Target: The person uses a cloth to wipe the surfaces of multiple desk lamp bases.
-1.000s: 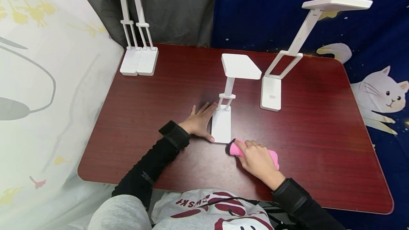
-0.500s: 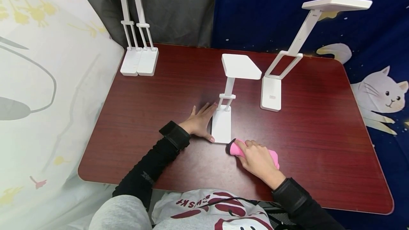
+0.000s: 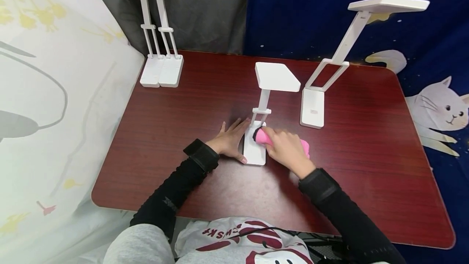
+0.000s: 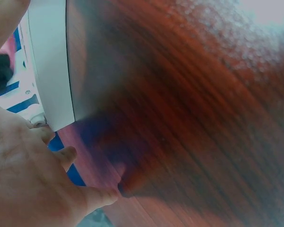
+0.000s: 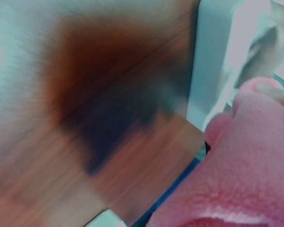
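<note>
A white desk lamp (image 3: 276, 77) stands at the middle of the table, its flat base (image 3: 252, 156) toward the person. My left hand (image 3: 229, 140) lies along the base's left side with fingers spread and straight, thumb at the near corner and fingertips by the stem. In the left wrist view that hand (image 4: 28, 175) shows beside the white side of the base (image 4: 49, 61). My right hand (image 3: 286, 150) grips a pink fuzzy cloth (image 3: 261, 137) with a dark end, which overlaps the top of the base. Close up in the right wrist view, the cloth (image 5: 255, 156) hides most of the fingers.
Another white lamp (image 3: 312, 109) stands to the right, farther back. Two more white lamps (image 3: 170, 72) sit side by side at the back left. The brown table (image 3: 373, 166) meets a grey curtain and a blue curtain (image 3: 293, 23) behind.
My right hand has moved up and left with the pink cloth, from the table at the base's near right corner to over the base. My left hand keeps its place.
</note>
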{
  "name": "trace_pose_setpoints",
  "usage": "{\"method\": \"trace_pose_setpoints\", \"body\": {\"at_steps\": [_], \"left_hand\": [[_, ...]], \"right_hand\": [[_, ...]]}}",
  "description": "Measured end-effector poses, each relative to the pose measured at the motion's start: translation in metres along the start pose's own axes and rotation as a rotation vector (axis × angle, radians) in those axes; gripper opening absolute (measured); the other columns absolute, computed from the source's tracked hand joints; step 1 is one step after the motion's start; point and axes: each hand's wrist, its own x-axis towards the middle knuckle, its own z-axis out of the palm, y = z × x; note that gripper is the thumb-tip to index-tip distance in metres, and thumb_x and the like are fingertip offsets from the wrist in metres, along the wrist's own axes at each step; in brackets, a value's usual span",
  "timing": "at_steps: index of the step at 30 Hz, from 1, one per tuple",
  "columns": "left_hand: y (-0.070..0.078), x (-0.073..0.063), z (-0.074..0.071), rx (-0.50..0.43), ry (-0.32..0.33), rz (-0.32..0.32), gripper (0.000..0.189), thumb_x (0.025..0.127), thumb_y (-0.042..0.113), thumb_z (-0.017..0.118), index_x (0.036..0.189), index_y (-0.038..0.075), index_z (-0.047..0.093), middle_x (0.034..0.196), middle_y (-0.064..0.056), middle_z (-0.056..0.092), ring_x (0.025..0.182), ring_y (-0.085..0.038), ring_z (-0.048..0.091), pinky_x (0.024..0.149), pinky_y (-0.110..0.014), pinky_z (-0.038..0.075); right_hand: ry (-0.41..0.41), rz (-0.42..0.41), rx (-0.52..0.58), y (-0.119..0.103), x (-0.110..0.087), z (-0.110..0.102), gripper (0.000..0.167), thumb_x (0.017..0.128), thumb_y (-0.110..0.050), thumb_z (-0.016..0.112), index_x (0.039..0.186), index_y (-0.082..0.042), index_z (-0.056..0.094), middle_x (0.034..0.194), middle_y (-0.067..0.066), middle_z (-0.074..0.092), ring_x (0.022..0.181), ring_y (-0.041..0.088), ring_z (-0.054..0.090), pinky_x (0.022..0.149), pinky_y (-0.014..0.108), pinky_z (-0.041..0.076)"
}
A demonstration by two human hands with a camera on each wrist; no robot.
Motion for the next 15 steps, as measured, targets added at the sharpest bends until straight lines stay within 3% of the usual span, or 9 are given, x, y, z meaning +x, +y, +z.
{"method": "trace_pose_setpoints", "body": {"at_steps": [6,15], "left_hand": [[0.0,0.002,0.004,-0.019,-0.01,0.008,0.142,0.073,0.044,0.098,0.173,0.011,0.002,0.182,-0.007,0.005,0.169,-0.032,0.003,0.129,-0.073,0.001],[-0.003,0.001,0.002,-0.022,0.004,0.005,0.143,0.073,0.044,0.098,0.173,0.011,0.001,0.182,-0.006,0.004,0.169,-0.031,0.004,0.13,-0.072,0.0]], "right_hand": [[-0.002,0.02,-0.051,-0.009,0.008,0.017,0.045,0.09,-0.016,0.081,0.131,-0.003,0.066,0.09,0.023,0.073,0.082,0.043,0.073,0.059,0.057,0.06],[-0.001,-0.069,-0.057,-0.023,-0.027,0.017,0.045,0.083,-0.013,0.085,0.125,-0.007,0.069,0.084,0.017,0.07,0.085,0.039,0.073,0.061,0.053,0.061]]}}
